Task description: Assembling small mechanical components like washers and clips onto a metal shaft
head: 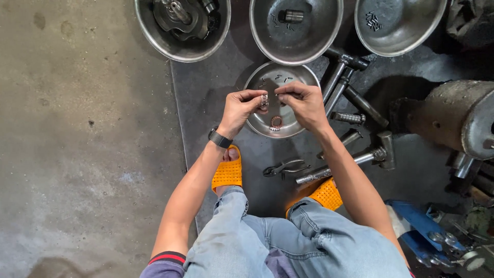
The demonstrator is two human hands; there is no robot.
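Over the small steel bowl [257, 82], left hand [239, 109] pinches a small metal bearing ring [264, 100] by its rim, right hand [303, 103] closed on a tiny part I cannot identify; judged light, rigid, slippery.

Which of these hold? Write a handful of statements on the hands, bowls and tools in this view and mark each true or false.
1. Both hands meet over the small metal dish. True.
2. The left hand pinches a small ring-shaped metal part in its grip. True; the right hand touches it as well.
3. The small metal dish holds nothing. False: a ring part and a few small pins lie in it.
4. The pliers are in the right hand. False: they lie on the dark mat between the feet.
5. A dark wristband sits on the left wrist. True.
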